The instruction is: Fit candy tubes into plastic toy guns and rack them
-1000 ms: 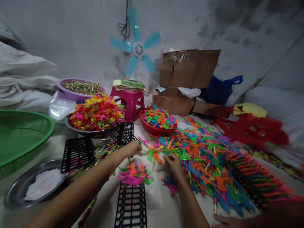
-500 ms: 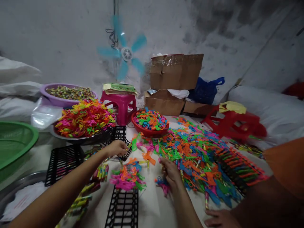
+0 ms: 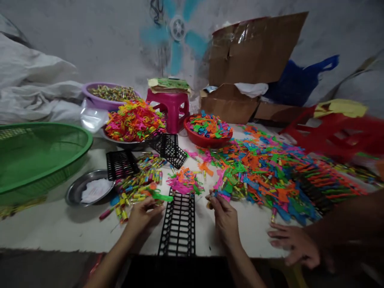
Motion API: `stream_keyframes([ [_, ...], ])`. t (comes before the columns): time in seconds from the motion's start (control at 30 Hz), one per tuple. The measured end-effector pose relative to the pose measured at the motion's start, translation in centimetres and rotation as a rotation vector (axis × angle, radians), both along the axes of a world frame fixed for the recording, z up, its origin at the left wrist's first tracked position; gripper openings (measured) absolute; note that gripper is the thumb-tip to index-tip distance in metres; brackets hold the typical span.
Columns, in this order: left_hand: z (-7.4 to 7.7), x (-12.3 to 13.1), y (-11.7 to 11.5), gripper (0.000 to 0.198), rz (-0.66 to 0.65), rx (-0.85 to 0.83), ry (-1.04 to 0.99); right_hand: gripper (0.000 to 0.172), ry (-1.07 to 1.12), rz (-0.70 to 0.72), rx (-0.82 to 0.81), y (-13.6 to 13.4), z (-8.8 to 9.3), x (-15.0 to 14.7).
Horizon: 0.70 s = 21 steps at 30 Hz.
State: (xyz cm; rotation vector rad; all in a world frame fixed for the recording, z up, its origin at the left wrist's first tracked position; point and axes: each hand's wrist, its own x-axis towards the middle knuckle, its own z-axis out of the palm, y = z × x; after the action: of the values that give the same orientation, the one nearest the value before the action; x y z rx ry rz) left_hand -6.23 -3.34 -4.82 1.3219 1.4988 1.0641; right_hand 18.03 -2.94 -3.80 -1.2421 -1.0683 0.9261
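Two bare hands work either side of a black plastic rack point(image 3: 178, 222) lying lengthwise on the white table point(image 3: 54, 228). Left hand point(image 3: 143, 216) pinches a green plastic piece point(image 3: 160, 197) beside the heap of small coloured tubes point(image 3: 138, 185); right hand point(image 3: 225, 214) closes its fingertips on a small pink piece point(image 3: 221, 195) at the near edge of the big bright pile point(image 3: 270, 176). Farther right, another person's hand point(image 3: 295, 244) rests flat on the table.

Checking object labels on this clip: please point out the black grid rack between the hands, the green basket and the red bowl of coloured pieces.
black grid rack point(image 3: 179, 224): head view, on the bars at its middle.
green basket point(image 3: 75, 154): head view, on its right side wall.
red bowl point(image 3: 200, 141): head view, on its front outer wall.
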Motion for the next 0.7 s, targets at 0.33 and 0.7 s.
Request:
stream_keyframes([
  [0.33, -2.4, 2.3, 3.2, 0.014, -0.026, 0.25, 0.292, 0.012, -0.492, 0.159, 0.318, 0.9, -3.0, -0.4],
  [0.7, -2.2, 3.1, 3.1, 0.014, -0.06, 0.194, 0.366, 0.012, -0.608, 0.213, 0.148, 2.7, -3.1, -0.9],
])
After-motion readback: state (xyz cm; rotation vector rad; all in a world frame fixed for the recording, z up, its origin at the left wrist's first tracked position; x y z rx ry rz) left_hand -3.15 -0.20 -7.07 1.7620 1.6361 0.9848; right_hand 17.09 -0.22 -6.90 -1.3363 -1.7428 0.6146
